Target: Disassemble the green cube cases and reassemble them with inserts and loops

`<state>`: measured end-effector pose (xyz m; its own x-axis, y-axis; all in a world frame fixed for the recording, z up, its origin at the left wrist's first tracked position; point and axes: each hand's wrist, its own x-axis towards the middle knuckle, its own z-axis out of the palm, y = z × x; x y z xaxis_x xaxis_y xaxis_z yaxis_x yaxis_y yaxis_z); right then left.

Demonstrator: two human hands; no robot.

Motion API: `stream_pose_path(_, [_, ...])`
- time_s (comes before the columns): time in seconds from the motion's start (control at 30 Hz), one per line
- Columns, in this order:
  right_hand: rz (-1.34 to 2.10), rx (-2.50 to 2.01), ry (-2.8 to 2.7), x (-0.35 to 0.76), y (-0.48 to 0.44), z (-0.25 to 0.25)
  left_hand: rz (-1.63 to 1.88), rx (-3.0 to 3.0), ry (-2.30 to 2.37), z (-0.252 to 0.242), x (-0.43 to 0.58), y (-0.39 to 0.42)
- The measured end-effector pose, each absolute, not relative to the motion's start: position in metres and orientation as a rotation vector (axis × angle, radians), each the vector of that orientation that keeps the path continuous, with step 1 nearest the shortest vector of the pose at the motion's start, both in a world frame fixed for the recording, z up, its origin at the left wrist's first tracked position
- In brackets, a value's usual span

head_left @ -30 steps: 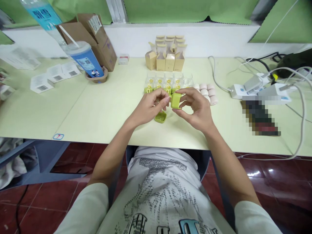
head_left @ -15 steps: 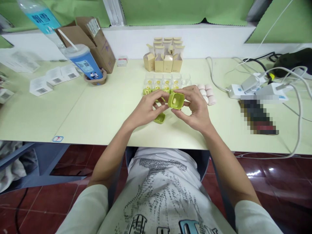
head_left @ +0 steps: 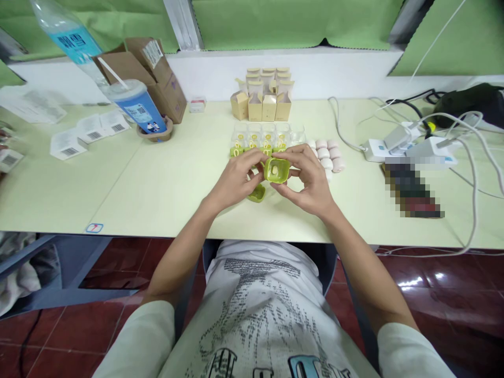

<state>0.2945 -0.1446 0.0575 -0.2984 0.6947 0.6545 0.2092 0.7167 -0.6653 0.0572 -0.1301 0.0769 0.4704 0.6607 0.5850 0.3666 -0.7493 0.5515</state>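
A small square green plastic container (head_left: 276, 176) is held up over the table, its open mouth facing me, with a small pale spot inside. My right hand (head_left: 309, 181) grips it from the right, thumb below and fingers above. From the left, my left hand (head_left: 239, 176) pinches its edge with the fingertips. Below the left fingers, a second shallow green piece (head_left: 257, 194) lies on the table. Just beyond my hands stand rows of clear cups (head_left: 260, 131) with yellow marks, and green containers (head_left: 236, 150) in front of them are partly hidden by my fingers.
Open cardboard boxes (head_left: 262, 107) stand by the wall. White and pinkish round pieces (head_left: 328, 152) lie right of my hands. Farther right are a power strip (head_left: 378, 149), cables and a blurred dark object (head_left: 413, 191). A blue cup (head_left: 144, 113), brown carton (head_left: 169, 86) and white boxes (head_left: 67, 144) occupy the left.
Both hands and the green container have shifted slightly left and down in view. The container's mouth has turned more toward me. The grip looks the same.
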Motion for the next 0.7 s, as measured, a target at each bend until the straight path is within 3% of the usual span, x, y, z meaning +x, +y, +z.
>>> stream_pose_path(0.7, [0.632, -0.664, -1.799, 0.2958, -0.1426, 0.0576, 1.245, 2.400, 0.888, 0.0764, 0.0583, -0.1327])
